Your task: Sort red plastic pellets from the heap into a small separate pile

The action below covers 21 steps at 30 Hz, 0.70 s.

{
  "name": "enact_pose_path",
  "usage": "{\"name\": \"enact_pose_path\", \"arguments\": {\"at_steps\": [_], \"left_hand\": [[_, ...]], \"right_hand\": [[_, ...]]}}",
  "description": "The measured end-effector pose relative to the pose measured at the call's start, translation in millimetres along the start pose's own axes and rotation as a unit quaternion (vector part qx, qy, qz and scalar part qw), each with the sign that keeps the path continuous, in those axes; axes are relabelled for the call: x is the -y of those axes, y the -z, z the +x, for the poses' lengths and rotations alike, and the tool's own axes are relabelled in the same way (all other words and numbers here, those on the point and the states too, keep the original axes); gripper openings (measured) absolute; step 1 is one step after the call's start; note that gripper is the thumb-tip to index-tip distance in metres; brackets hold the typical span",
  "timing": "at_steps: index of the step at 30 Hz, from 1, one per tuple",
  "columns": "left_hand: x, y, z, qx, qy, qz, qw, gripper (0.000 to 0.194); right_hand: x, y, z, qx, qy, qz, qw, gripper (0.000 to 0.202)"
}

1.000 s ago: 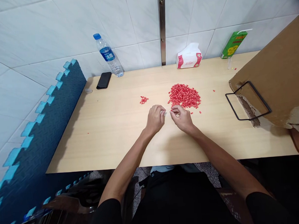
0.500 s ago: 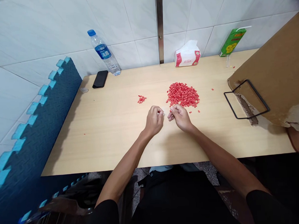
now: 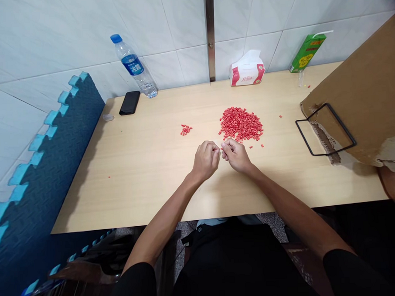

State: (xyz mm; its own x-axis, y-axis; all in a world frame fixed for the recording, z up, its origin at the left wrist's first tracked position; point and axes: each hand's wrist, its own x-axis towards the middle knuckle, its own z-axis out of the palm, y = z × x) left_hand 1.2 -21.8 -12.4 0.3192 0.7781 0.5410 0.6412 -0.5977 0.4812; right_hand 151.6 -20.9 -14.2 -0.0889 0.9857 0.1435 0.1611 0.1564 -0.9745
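Note:
Just in front of a large pile of small red pieces (image 3: 241, 123), my two hands nearly meet at the fingertips. My left hand (image 3: 207, 158) is closed in a pinch; what it holds is too small to name. My right hand (image 3: 235, 154) pinches a tiny red piece at its fingertips, close to the left fingers. A small cluster of red pieces (image 3: 186, 129) lies up and left of my left hand. A few single red pieces lie right of my right hand.
At the back stand a water bottle (image 3: 134, 67), a tissue pack (image 3: 247, 71) and a green drink carton (image 3: 307, 52). A black phone (image 3: 129, 103) lies near the bottle. Cardboard (image 3: 362, 93) and a black wire frame (image 3: 341, 151) occupy the right; blue foam (image 3: 66, 145) borders the left.
My hands have come closer together, and the fingertips now almost touch. The right fingers have curled in more. The camera view has shifted slightly.

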Motion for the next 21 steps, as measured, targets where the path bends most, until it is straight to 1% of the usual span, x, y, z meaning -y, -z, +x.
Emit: {"name": "enact_pose_path", "arguments": {"at_steps": [6,11,16,21], "left_hand": [[-0.2,1.3,-0.4,-0.004,-0.008,0.025,1.000,0.011],[-0.9,2.4,0.0,0.006,-0.034,0.054,0.998,0.013],[-1.7,2.8,-0.7,0.018,-0.039,0.069,0.997,0.017],[-2.5,4.4,-0.5,0.005,-0.044,0.063,0.997,0.018]], "right_hand": [[-1.2,-0.1,0.0,0.002,-0.007,-0.003,1.000,0.038],[-0.7,0.4,0.2,0.007,-0.001,-0.001,1.000,0.038],[2.2,1.1,-1.1,0.003,0.010,-0.040,0.999,0.039],[2.5,0.9,-2.3,-0.009,0.019,-0.074,0.997,0.041]]}}
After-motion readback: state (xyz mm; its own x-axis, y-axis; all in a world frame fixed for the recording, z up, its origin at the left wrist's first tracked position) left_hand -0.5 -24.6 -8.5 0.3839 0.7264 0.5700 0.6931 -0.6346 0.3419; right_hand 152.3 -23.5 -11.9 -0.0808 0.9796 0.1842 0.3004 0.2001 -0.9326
